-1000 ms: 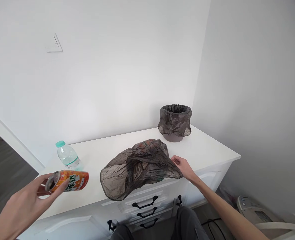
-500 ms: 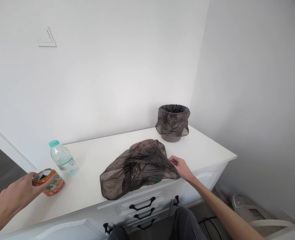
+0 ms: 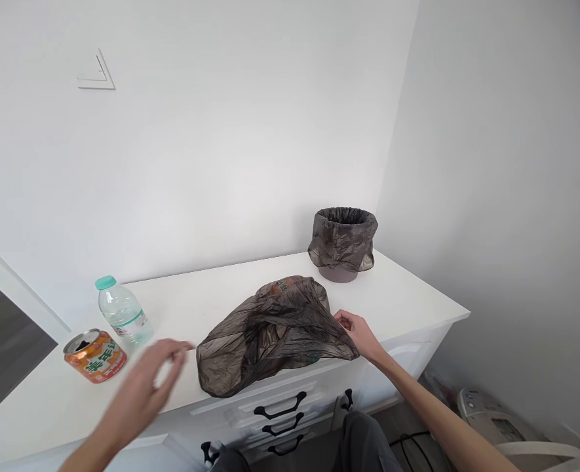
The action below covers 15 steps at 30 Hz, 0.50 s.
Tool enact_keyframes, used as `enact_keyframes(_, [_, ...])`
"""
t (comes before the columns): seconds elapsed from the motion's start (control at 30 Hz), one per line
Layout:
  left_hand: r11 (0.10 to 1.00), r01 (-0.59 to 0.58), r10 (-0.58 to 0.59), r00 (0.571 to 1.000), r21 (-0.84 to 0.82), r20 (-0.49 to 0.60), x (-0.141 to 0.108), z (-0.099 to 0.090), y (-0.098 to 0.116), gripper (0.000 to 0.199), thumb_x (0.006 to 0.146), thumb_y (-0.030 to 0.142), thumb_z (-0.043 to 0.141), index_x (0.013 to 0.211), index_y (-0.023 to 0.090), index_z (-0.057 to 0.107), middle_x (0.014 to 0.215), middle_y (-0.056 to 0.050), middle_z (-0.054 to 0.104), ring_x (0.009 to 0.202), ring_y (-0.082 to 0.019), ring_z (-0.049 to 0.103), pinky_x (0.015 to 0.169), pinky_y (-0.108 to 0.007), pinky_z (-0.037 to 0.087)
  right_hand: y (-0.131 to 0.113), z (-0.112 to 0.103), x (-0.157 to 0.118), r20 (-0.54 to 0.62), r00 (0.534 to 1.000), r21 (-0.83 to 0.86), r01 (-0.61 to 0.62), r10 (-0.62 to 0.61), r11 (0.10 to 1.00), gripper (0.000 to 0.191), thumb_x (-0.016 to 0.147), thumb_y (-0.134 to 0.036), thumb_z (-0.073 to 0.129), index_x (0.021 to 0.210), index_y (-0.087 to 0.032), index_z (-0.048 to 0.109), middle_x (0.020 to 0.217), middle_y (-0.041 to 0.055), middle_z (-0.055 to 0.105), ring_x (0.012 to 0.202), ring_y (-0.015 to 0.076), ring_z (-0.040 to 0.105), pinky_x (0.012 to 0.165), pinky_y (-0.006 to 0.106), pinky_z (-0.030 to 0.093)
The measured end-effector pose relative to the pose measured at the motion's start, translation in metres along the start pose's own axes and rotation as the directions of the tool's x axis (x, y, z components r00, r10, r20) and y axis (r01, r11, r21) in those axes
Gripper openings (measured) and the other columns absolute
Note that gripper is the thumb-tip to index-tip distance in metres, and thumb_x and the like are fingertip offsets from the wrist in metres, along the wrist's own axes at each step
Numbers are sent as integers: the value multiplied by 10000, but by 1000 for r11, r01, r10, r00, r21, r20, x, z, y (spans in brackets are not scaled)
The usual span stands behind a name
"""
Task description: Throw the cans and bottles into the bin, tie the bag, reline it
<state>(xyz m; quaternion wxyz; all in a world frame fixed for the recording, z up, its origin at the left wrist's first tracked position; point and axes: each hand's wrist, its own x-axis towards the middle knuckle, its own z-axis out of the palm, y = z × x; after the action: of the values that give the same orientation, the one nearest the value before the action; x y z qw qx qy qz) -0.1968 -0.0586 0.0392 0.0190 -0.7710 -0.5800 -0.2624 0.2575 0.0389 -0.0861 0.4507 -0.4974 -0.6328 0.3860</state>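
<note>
L fingers (image 3: 168,348) loose, R fingers (image 3: 347,319) tight on bag (image 3: 280,334) edge — can (image 3: 100,360) + btl (image 3: 121,308) to L, lined bin (image 3: 343,242) behind

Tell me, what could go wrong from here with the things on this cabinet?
The dark bag covers part of the front edge of the cabinet, so a tug from the right hand might drag it off, contents included. Its see-through film looks thin and could tear if pulled hard. The opened can stands close to the bottle, so a bump from the left hand might topple one or both.
</note>
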Motion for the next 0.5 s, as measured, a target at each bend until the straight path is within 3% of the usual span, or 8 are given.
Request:
enact_keyframes(0.07, [980, -36, 74, 979, -195, 189, 22, 29, 44, 382, 1037, 447, 390, 1306, 300, 618, 1293, -54, 718, 1162, -235, 670, 999, -349, 544, 0, -1, 1, -1, 1000, -3, -1, 1, 1000, 264, 829, -472, 582, 771, -216, 599, 665, -19, 587, 623, 158, 514, 598, 264, 395])
enact_keyframes(0.17, [950, -118, 213, 922, -289, 322, 55, 71, 81, 435, 1063, 410, 318, 1369, 293, 604, 1427, -39, 659, 1309, -220, 616, 1125, -371, 487, 0, -2, 2, -11, 1000, -7, -2, 2, 1000, 280, 837, -489, 572, 774, -218, 603, 663, -15, 596, 611, 159, 517, 590, 265, 396])
enact_keyframes(0.27, [951, -241, 299, 873, -191, 386, 82, 106, 92, 427, 1051, 373, 334, 1299, 236, 654, 1375, -85, 687, 1253, -251, 655, 1088, -384, 522, -3, -2, 2, -27, 1000, -8, 1, -1, 1000, 277, 837, -485, 576, 767, -218, 607, 658, -14, 596, 611, 159, 518, 584, 265, 392])
enact_keyframes(0.43, [970, -243, 238, 919, -23, 315, 126, 142, 90, 352, 1018, 288, 406, 1166, 147, 692, 1281, -197, 684, 1287, -376, 599, 1117, -507, 462, -8, -5, 3, -25, 1000, 11, 8, -7, 1000, 201, 853, -396, 560, 765, -223, 609, 644, -18, 595, 604, 157, 531, 588, 268, 411])
enact_keyframes(0.5, [974, -229, 219, 926, -4, 306, 144, 148, 88, 292, 1014, 292, 492, 1188, 154, 682, 1302, -187, 662, 1260, -368, 606, 1080, -540, 482, -8, -6, 4, -23, 1000, 18, 10, -10, 1000, 190, 858, -383, 561, 769, -223, 612, 651, -18, 603, 603, 156, 536, 593, 271, 418])
